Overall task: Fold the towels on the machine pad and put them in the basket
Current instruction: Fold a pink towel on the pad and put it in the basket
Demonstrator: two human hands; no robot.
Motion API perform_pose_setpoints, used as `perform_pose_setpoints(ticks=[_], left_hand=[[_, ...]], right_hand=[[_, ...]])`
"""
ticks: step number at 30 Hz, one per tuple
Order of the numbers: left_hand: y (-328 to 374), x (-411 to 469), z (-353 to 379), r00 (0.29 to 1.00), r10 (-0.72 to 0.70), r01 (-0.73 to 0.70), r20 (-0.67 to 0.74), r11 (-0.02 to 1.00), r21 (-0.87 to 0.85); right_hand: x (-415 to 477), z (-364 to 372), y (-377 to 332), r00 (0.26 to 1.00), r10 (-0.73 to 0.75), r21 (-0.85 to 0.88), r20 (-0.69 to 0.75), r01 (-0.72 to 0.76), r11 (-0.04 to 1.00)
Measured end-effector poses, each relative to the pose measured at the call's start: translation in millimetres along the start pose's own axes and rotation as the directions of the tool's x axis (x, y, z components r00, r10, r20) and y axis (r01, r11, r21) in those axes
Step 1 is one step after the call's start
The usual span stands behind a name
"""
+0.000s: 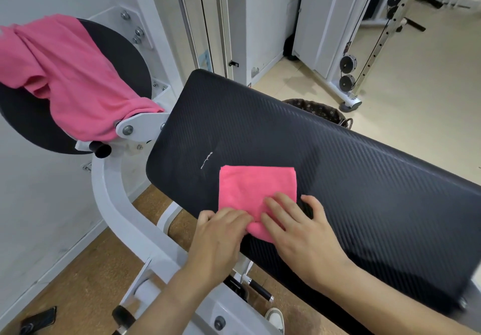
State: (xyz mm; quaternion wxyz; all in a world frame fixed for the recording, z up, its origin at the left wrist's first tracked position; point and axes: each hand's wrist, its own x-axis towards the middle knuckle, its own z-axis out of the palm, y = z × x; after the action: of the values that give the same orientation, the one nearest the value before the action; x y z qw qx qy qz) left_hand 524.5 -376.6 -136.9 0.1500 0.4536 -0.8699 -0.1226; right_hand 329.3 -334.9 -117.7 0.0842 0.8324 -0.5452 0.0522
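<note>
Head cam: folded pink towel (250, 186) sits at the near edge of the machine pad (338, 165), right grip (299, 230) spread flat on it, probably setting the crease, left grip (221, 233) on its corner (pinching or pressing, can't tell), basket (320, 111) behind the pad.

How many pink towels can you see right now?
2. The folded towel lies on the long black pad under the left hand and right hand; the unfolded towel drapes over the round pad, upper left. The inside of the basket is hidden, so more may be there.
</note>
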Motion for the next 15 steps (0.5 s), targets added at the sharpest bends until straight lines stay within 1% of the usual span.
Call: perform_pose_setpoints(ticks=[2,4,5,6,8,10,11,13,14,15], left_hand=[[5,-19,1,0.992,0.032,-0.027,0.122,0.999,-0.046],[7,-36,6,0.984,0.086,-0.072,0.157,0.993,-0.091],[8,-43,9,0.980,0.089,-0.071,0.178,0.991,-0.110],[8,-47,10,0.975,0.072,-0.049,0.211,0.992,-0.112],[6,-54,12,0.961,0.026,-0.013,0.275,0.999,-0.049],[2,-53,11,0.969,0.017,-0.018,0.246,1.000,0.002],[0,-49,8,0.977,0.016,-0.010,0.211,0.999,-0.031],[-7,-37,-4,0.986,-0.033,0.069,0.163,0.974,-0.217],[-11,-31,-10,0.981,-0.093,0.147,0.172,0.931,-0.334],[-15,-25,-14,0.964,-0.158,0.237,0.212,0.869,-0.434]], right_hand=[[-20,1,-3,0.998,-0.064,0.022,-0.015,0.064,0.998],[-34,1,-6,0.996,-0.094,0.045,0.004,0.094,0.995],[-37,0,-8,0.995,-0.092,0.061,0.026,0.090,0.994],[-38,-2,-9,0.996,-0.078,0.080,0.052,0.074,0.994],[-35,-8,-10,0.993,-0.028,0.143,0.115,0.012,0.990],[-30,-16,-8,0.981,0.042,0.245,0.191,-0.089,0.965],[-28,-18,-6,0.968,0.092,0.313,0.232,-0.164,0.935],[-25,-20,0,0.935,0.206,0.441,0.289,-0.321,0.838],[-23,-20,1,0.916,0.256,0.489,0.308,-0.383,0.784],[-20,-21,2,0.904,0.291,0.524,0.314,-0.421,0.740]])
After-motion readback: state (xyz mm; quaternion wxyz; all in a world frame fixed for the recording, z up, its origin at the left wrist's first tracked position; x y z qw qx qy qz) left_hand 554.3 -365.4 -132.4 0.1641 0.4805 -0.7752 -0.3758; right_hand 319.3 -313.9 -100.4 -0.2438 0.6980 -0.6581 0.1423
